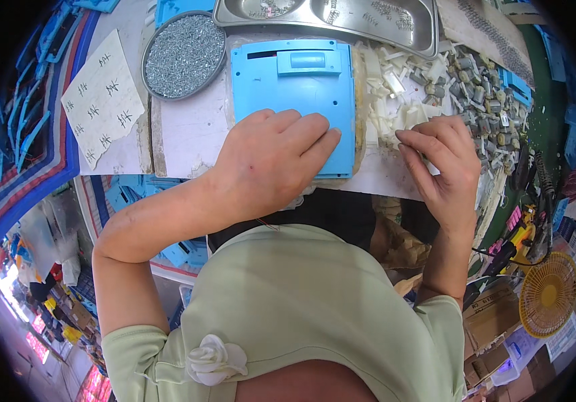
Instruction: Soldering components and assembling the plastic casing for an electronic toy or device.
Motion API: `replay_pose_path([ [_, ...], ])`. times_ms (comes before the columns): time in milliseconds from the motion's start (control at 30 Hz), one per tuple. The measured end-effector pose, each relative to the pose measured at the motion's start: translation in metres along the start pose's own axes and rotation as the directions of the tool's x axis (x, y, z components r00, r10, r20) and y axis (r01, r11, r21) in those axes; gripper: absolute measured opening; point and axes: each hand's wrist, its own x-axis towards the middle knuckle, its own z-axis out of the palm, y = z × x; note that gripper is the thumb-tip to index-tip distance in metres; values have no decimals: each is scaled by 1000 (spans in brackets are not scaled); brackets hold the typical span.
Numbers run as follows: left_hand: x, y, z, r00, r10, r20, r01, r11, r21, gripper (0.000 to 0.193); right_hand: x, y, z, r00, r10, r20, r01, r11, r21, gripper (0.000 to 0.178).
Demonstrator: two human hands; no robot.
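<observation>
A light-blue plastic panel [268,84] with small holes and a raised rectangular piece lies in front of me on the worktable. My left hand [271,157] is over its near part with the fingers curled down; the palm side is hidden, and what the fingers hold, if anything, does not show. To the right, my right hand [445,157] hovers at the edge of a pile of white plastic pieces [395,84]. Its thumb and forefinger come together in a pinch; anything between them is too small to make out.
A round bowl of small metal screws [184,57] stands left of the panel, beside a torn paper [103,97] with handwritten marks. A steel tray [368,23] is at the back. Small grey motors [496,110] are heaped at right. A yellow round basket [548,295] is lower right.
</observation>
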Motion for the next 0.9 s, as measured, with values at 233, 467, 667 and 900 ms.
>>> replay_pose_path([
  [233, -3, 5, 4, 1000, 16, 17, -17, 997, 72, 53, 2, -2, -6, 999, 15, 44, -16, 1000, 4, 26],
  [467, -14, -8, -7, 985, -104, -135, 102, 995, -24, 40, 13, -6, 1, 998, -61, -15, 62, 997, 36, 24],
  [667, -52, -48, -14, 723, -536, -435, 501, 841, -205, 18, 44, -22, 39, 984, -76, -159, 93, 991, 101, 23],
  [900, -76, -55, -8, 701, -525, -483, 506, 843, -183, 17, 108, -40, 93, 989, -106, -102, 106, 994, -6, 12],
])
